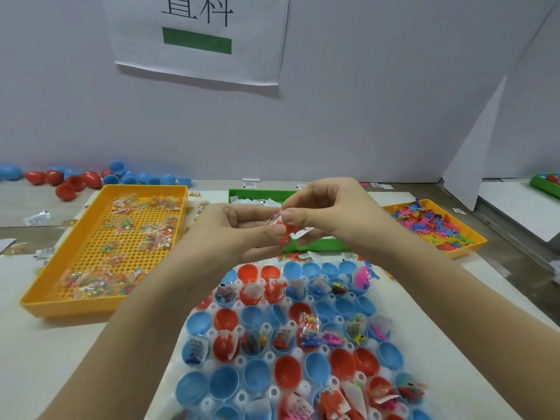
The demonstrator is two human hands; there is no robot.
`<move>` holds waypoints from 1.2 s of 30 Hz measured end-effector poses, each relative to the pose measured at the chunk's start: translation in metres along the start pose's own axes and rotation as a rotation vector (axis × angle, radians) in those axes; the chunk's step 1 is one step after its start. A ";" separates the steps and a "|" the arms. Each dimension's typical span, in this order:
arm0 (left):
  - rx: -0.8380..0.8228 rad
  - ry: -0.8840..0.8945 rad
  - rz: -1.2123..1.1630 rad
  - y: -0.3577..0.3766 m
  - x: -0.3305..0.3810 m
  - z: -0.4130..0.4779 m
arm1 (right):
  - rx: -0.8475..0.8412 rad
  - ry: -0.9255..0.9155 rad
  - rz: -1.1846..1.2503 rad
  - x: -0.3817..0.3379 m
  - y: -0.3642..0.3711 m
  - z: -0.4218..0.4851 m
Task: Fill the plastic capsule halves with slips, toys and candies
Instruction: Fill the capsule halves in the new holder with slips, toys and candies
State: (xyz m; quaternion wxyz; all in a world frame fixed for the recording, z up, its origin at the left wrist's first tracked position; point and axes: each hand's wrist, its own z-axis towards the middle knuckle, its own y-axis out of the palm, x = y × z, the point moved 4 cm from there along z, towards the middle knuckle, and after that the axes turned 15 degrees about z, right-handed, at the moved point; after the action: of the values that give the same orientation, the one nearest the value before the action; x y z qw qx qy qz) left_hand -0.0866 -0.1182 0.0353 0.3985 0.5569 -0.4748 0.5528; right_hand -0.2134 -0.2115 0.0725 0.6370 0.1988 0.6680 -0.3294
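Above the capsule rows: the left hand (239, 230) and right hand (328, 215) meet fingertip to fingertip, raised off the table.
Grip: both hands pinch a small red toy (285, 231) between thumb and forefinger. A scrap of clear film shows at the right thumb.
Capsules: blue and red capsule halves (257, 374) sit open side up in a white holder (209, 403) below the hands. Many of them hold slips, toys or packets.
Left: an orange perforated tray (100, 304) holds candy packets (91, 283).
Behind the hands: a green tray (239, 195) holds white slips (251, 201).
Right: an orange tray (463, 248) is heaped with coloured toys (424, 222).
Far left: loose halves (75, 181) lie near the wall.
Wall: a paper sign (197, 62) hangs there.
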 end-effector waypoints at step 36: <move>0.735 -0.142 0.463 0.015 -0.113 -0.237 | -0.442 0.075 -0.127 0.026 0.107 -0.118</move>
State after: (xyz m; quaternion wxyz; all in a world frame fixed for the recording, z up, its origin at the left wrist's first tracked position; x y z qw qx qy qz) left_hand -0.1501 0.1179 -0.0614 0.0059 0.5772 -0.3851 0.7200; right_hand -0.2275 -0.0581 0.0235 0.6178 0.0242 0.7582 -0.2069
